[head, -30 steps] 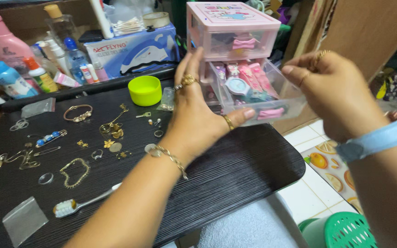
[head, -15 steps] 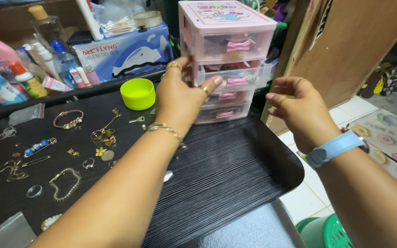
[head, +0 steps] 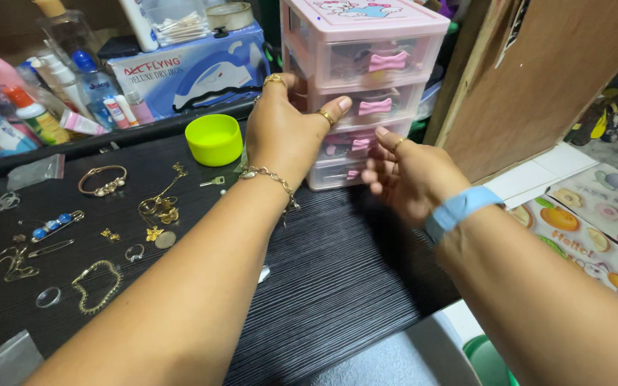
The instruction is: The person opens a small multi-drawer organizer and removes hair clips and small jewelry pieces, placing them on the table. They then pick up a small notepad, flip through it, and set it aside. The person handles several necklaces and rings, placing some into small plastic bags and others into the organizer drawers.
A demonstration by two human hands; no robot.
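A small pink drawer chest [head: 366, 43] with clear drawers and pink bow handles stands at the back of the black tabletop [head: 337, 286]. My left hand [head: 287, 132], with rings and a gold chain bracelet, rests flat against the chest's left front, thumb across a middle drawer. My right hand [head: 405, 171], with a blue band on the wrist, reaches to the lower drawers, fingertips at the bow handle of a low drawer [head: 355, 143]. All drawers look pushed in. Whether the right fingers pinch the handle is hidden.
Gold jewellery lies spread on the left: a bangle [head: 101, 180], earrings [head: 159, 207], a chain bracelet [head: 94, 286], rings. A lime green cap [head: 214, 139], bottles [head: 37, 114] and a blue-white box [head: 187, 68] stand behind. A wooden panel [head: 552, 78] rises right; floor mats lie below.
The open drawer was pushed shut. My right hand came down from beside the chest to its lower drawers; my left hand stayed pressed on the chest.
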